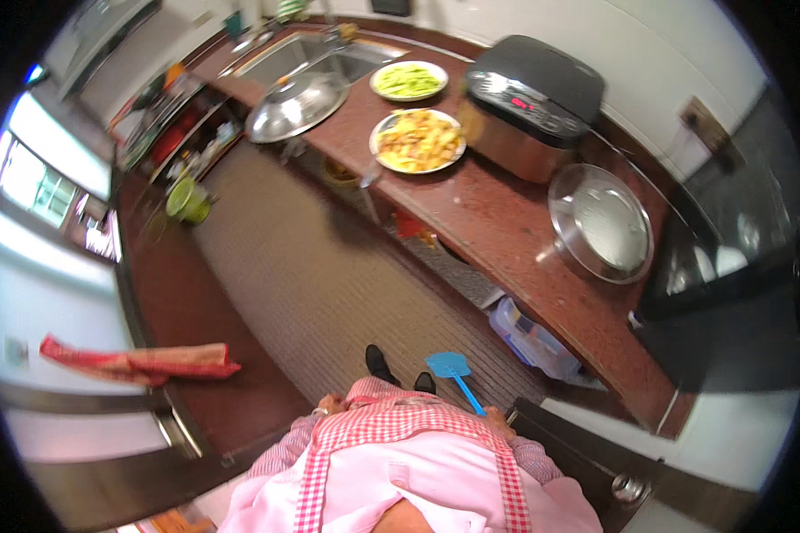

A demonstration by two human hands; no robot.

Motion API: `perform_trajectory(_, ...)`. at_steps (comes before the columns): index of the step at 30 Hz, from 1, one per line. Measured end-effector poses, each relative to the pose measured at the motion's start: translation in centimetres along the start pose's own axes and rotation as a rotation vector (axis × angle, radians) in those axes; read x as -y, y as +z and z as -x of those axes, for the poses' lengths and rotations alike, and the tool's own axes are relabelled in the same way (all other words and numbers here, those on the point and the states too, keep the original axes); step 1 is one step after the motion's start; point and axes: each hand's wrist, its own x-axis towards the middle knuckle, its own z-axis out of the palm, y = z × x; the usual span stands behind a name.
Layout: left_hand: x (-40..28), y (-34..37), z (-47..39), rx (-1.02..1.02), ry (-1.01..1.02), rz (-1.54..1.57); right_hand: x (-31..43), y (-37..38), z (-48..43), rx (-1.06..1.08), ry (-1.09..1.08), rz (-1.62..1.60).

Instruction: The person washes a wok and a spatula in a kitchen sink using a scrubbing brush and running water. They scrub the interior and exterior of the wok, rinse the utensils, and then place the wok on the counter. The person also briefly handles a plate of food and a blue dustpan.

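Note:
My right hand [500,422] grips the handle of a blue plastic fly swatter [449,364], whose flat head points forward over the floor. My left hand [333,404] is at my waist beside the red-and-white checked apron [380,426]. It is too small and partly hidden to tell whether it holds the cloth. Black shoes [377,360] show below the apron on the ribbed floor mat [287,266]. A dark door with a round metal knob [630,488] stands close to my right arm.
Along the right runs a red-brown counter [480,206] with a rice cooker [533,93], a plate of yellow food [419,141], a plate of green vegetables [409,80], a clear lid [601,223] and a metal wok lid [299,106]. A sink [273,60], green bucket [188,200] and red cloth [140,363] lie beyond.

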Motion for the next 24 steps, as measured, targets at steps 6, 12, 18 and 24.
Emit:
perform_trajectory(6,-0.3,0.2,-1.4,0.106,-0.003,-0.079,2.5,-1.2,0.6,0.014,-0.086,-0.022)
perform_trajectory(12,-1.5,-0.3,-1.3,0.089,0.008,-0.09,7.3,-3.6,4.0,-0.081,-0.381,-0.015)
perform_trajectory(18,1.0,1.1,-4.7,0.087,0.1,-0.153,12.4,-7.7,6.6,-0.493,-0.617,0.032)
perform_trajectory(24,-2.4,-0.6,-1.6,0.101,0.038,-0.157,13.1,-14.8,6.8,-0.835,-0.631,0.09)
